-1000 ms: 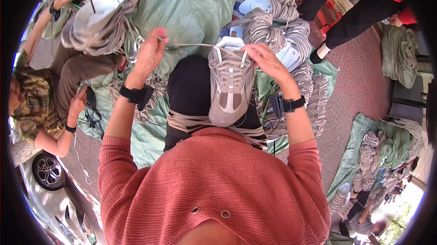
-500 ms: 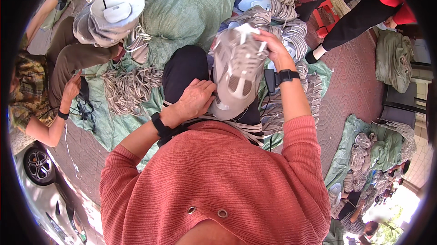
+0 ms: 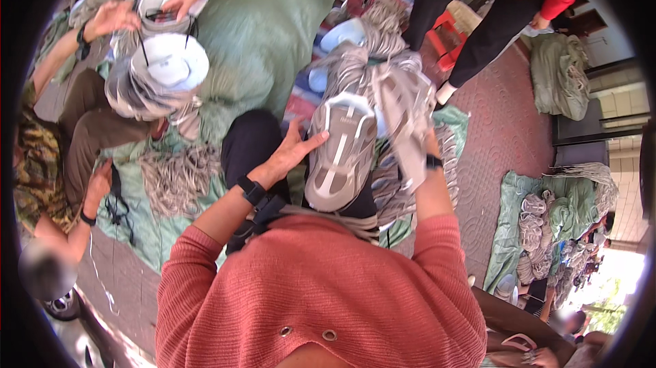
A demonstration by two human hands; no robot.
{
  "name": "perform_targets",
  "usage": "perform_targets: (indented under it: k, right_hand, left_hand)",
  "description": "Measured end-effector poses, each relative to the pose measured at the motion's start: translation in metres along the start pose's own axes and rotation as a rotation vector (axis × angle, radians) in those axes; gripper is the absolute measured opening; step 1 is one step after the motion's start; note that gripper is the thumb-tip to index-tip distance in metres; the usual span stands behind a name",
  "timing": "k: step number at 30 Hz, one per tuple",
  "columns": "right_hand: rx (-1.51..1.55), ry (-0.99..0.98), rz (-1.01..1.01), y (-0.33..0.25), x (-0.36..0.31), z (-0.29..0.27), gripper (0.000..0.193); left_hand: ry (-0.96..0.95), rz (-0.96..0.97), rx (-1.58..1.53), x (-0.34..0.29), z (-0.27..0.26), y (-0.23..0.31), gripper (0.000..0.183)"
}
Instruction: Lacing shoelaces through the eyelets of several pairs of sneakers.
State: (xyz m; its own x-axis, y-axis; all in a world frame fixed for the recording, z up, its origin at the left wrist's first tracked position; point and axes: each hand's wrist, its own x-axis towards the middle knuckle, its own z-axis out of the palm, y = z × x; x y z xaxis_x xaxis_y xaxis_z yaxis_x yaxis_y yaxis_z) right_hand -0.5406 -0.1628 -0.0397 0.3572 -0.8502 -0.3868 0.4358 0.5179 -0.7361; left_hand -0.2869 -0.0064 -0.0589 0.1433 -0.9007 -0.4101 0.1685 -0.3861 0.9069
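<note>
A grey mesh shoe upper with white trim lies on my lap, toe end toward me. My left hand is open at its left side, fingers spread and the thumb touching its edge. My right hand is to the right, mostly hidden behind a second grey shoe upper, which it carries tilted and smeared by motion. Behind and below that one, several more uppers lie stacked at my right knee.
At the left, a co-worker in camouflage holds a strung bundle of uppers; a red-sleeved arm reaches in above. A big green sack bulges ahead. A pile of grey laces lies on green sheeting. Someone in black trousers stands by a red stool.
The upper I held up has moved right with my right hand, and another shows on my lap. My left hand has opened. My view has shifted; a red-sleeved arm has come in at upper left.
</note>
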Motion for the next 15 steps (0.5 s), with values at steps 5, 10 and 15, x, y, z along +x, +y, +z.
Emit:
perform_targets:
  k: [5,10,15]
  right_hand:
    - [-0.197,-0.04,-0.189,-0.008,0.017,-0.024,0.024]
    - [-0.286,-0.051,-0.228,-0.032,-0.018,0.046,0.031]
    - [-0.436,-0.127,-0.374,-0.023,-0.026,0.069,0.033]
  left_hand:
    - [-0.061,0.135,0.067,0.021,0.016,0.003,0.089]
    - [0.109,0.142,0.262,0.022,0.011,0.025,0.075]
    - [0.274,0.172,-0.096,0.019,-0.008,0.041,0.07]
